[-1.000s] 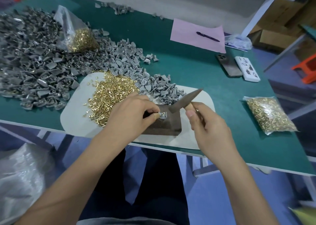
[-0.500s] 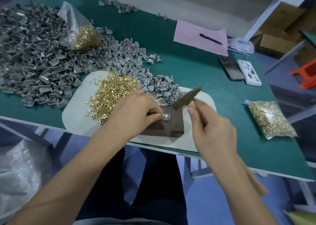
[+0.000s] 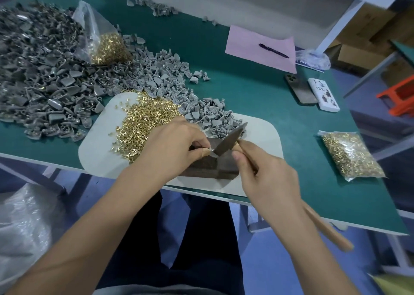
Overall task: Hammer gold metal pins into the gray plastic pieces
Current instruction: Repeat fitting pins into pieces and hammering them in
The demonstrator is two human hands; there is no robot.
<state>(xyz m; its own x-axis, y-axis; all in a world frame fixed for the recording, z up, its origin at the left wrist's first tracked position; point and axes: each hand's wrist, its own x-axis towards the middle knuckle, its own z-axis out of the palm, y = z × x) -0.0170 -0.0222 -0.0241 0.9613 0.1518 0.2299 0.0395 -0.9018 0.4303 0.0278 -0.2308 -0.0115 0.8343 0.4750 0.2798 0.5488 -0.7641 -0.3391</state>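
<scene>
Pinching one small gray plastic piece (image 3: pixel 209 150) on the dark wooden block (image 3: pixel 212 164), left hand (image 3: pixel 172 147) fingers clench it; right hand (image 3: pixel 266 178), at 3 o'clock, grips one wooden-handled hammer (image 3: pixel 230 141), its dark metal head touching the piece.

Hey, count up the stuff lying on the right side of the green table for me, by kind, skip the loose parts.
Phones: 1
White power banks: 1
Pens: 1
Pink sheets: 1
Pin bags: 1
Total: 5
</scene>
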